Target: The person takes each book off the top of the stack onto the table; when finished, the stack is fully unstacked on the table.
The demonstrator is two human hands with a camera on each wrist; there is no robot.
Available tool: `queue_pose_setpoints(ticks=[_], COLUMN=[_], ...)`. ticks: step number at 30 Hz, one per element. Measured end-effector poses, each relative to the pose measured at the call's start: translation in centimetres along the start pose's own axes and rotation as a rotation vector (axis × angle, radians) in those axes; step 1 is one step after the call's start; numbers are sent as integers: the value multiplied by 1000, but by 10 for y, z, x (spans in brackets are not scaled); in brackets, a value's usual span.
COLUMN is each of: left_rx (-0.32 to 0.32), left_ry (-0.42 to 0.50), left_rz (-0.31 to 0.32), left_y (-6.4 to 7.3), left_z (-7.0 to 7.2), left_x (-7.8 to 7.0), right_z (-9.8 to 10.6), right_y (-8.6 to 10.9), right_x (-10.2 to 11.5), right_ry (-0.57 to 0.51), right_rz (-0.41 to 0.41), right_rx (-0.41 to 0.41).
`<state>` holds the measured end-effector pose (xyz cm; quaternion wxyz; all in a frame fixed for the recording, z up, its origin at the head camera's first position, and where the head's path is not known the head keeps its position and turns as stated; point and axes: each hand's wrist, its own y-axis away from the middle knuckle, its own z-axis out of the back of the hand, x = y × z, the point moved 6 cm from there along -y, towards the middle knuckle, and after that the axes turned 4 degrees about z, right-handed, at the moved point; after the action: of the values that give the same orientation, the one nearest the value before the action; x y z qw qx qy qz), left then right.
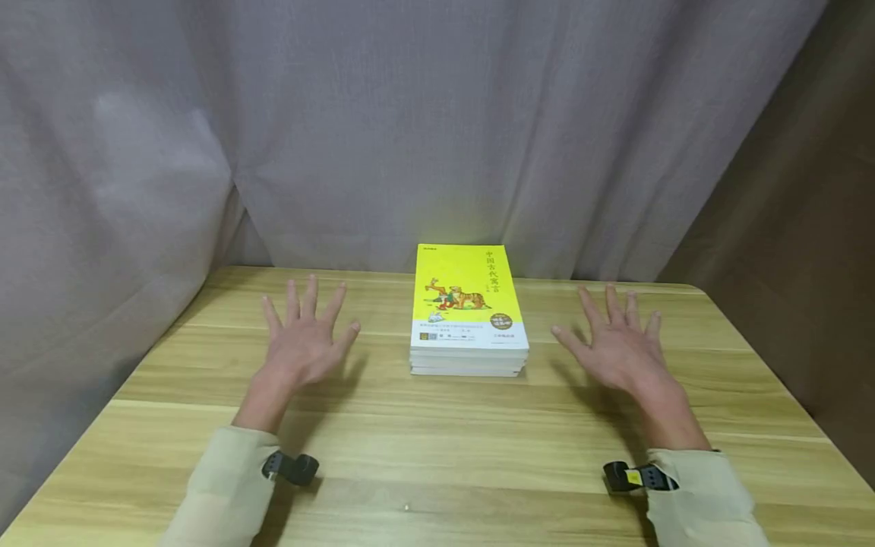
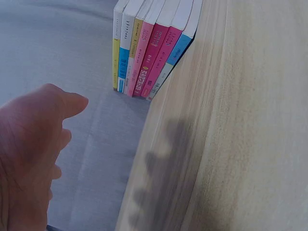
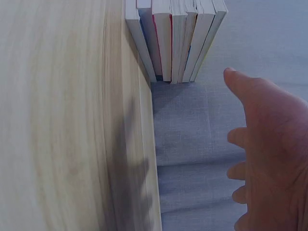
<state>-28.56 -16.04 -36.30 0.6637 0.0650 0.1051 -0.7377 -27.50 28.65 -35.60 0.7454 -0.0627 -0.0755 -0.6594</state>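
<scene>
A stack of several books lies flat at the far middle of the table, its top cover yellow with a tiger drawing and a white lower band. Coloured spines of the books show in the left wrist view; pale page edges of the books face the right wrist camera. My left hand hovers above the table to the left of the stack, fingers spread, holding nothing. On the other side my right hand is held likewise, spread and apart from the books.
The wooden table has its back edge against a grey curtain. A darker brown curtain hangs at the right. Black wrist cameras are strapped over both pale sleeves.
</scene>
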Motion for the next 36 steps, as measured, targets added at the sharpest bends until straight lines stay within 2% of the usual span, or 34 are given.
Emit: queue_pose_setpoints(ticks=[4,7,10,13,16,19,23,26,30,36], left_rx=[9,26,50,106,175,226,263,298,335,336], left_ry=[22,85,196,346,498,590,666,731,766,748], left_rz=[-9,-33,-78,-118,-120,-96,-79,-83,-99,-105], left_y=[-2,-3,-3,-2,-4,-10,-24,-33,-42,-45], left_z=[0,-1,-4,-8,-12,-17,-23,-28,-34,-35], left_x=[-4,-10,-20,-32,-46,-58,-70,-78,-85,-88], right_z=[3,6,7,7,8,8,4,-2,-10,-16], right_y=[1,3,4,4,4,2,0,-1,-3,-5], right_x=[-3,-3,1,8,15,22,30,35,41,47], right_ry=[-13,-60,-130,-224,-333,-478,-671,-758,-838,-873], right_rz=[-7,2,42,94,132,156,147,130,128,137], right_rx=[-5,-24,-49,-73,-115,-153,-149,-137,-127,-113])
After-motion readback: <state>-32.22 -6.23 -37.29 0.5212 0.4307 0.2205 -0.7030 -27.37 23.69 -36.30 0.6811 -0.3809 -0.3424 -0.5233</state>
